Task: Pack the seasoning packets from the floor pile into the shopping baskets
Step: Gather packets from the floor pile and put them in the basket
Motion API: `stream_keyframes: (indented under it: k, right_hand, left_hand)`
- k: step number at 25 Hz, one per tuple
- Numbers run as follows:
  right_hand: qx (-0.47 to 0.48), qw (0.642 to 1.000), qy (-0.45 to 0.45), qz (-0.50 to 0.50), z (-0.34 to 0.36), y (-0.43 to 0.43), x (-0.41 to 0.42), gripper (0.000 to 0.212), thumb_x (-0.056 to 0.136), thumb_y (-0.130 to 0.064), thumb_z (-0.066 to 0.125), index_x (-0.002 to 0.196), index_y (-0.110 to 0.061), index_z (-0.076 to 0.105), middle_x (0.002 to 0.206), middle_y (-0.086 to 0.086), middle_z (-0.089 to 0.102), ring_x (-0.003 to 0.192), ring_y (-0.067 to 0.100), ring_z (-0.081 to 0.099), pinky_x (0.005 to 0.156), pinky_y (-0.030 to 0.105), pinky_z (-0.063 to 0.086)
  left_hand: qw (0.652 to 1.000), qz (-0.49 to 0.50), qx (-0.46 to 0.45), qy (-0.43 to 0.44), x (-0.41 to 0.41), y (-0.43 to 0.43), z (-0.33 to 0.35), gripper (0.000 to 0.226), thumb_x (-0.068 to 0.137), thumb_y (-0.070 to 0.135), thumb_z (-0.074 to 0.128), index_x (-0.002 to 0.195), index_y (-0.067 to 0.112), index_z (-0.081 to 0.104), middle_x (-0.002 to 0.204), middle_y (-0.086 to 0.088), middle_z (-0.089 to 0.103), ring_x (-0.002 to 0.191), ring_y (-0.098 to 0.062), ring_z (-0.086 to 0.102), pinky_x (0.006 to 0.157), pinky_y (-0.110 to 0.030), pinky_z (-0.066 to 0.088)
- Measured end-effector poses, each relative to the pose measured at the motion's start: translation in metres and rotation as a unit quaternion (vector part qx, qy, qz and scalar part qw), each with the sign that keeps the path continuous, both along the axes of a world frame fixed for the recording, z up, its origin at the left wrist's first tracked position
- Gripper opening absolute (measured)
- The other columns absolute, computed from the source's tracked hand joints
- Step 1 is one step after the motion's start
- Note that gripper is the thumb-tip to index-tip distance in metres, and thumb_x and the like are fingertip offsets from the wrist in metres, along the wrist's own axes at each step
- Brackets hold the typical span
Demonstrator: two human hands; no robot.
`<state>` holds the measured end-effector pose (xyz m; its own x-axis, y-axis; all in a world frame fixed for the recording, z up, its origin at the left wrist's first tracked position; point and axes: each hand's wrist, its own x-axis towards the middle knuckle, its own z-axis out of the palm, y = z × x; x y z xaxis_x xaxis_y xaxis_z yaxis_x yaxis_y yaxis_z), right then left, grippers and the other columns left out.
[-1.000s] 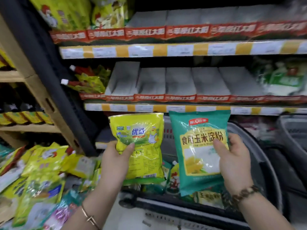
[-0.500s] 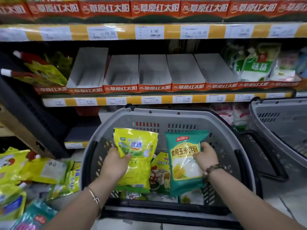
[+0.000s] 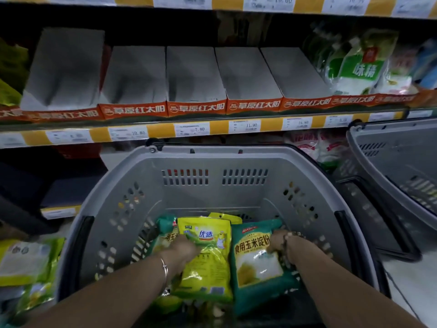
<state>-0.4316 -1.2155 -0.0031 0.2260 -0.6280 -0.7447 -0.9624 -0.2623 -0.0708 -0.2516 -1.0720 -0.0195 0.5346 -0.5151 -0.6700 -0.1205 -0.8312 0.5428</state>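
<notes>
Left hand (image 3: 182, 247), held low out front, grips a yellow packet (image 3: 208, 268); right hand (image 3: 279, 240) beside it grips a green packet (image 3: 256, 268).

The gray basket (image 3: 212, 157) is hard plastic, smooth and dull. Its black handle (image 3: 79, 252) looks like plastic too. Inside the basket, the yellow packet (image 3: 208, 263) is thin plastic, very shiny and crinkly. The green packet (image 3: 257, 263) beside it is shiny plastic too, but smoother. A thin bracelet (image 3: 165, 268) over the basket looks like shiny metal. Behind the basket, the shelf trays (image 3: 194, 76) look like dull gray cardboard, and the price tags (image 3: 191, 130) look like paper. Left of the basket, the floor packets (image 3: 28, 268) are glossy plastic.
</notes>
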Motion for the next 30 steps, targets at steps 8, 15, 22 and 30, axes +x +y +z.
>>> stream_keyframes:
  k: [8, 15, 22, 30]
  right_hand:
    - [0.028, 0.992, -0.024, -0.12, -0.037, 0.005, -0.017, 0.04, 0.097, -0.008, 0.042, 0.135, 0.004, 0.039, 0.139, 0.02, 0.044, 0.127, 0.029, 0.043, 0.101, 0.031, 0.037]
    - [-0.132, 0.988, -0.033, 0.071, -0.035, -0.006, 0.0, 0.078, 0.077, -0.02, 0.072, 0.139, -0.017, 0.024, 0.144, 0.013, 0.03, 0.132, 0.033, 0.033, 0.105, 0.046, 0.037]
    - [-0.019, 0.972, 0.076, 0.221, -0.099, 0.016, -0.012, 0.107, 0.079, -0.019, 0.064, 0.145, -0.03, -0.02, 0.151, 0.011, -0.029, 0.14, 0.031, -0.02, 0.109, 0.057, -0.011]
    - [-0.063, 0.974, 0.083, 0.2, -0.129, 0.02, 0.003, 0.114, 0.077, -0.031, 0.07, 0.146, -0.018, -0.02, 0.152, 0.013, -0.025, 0.141, 0.033, -0.02, 0.11, 0.052, -0.013]
  left_hand:
    - [0.995, -0.07, 0.073, 0.02, -0.006, 0.007, -0.056, 0.041, 0.085, 0.019, 0.07, 0.118, 0.002, 0.055, 0.121, -0.013, 0.06, 0.107, -0.025, 0.058, 0.078, -0.022, 0.043]
    - [0.868, -0.404, -0.001, -0.29, 0.003, 0.018, -0.049, 0.115, 0.07, 0.055, 0.073, 0.151, 0.02, 0.0, 0.158, -0.006, 0.005, 0.145, -0.026, 0.011, 0.116, -0.041, 0.019]
    - [0.814, -0.542, 0.122, -0.17, -0.026, 0.001, -0.068, 0.137, 0.068, 0.054, 0.077, 0.144, 0.009, -0.028, 0.149, -0.018, -0.035, 0.138, -0.039, -0.027, 0.113, -0.06, -0.004]
    - [0.812, -0.503, 0.147, -0.257, -0.049, 0.002, -0.08, 0.127, 0.074, 0.054, 0.07, 0.145, 0.006, -0.023, 0.151, -0.025, -0.028, 0.14, -0.045, -0.019, 0.111, -0.065, 0.0]
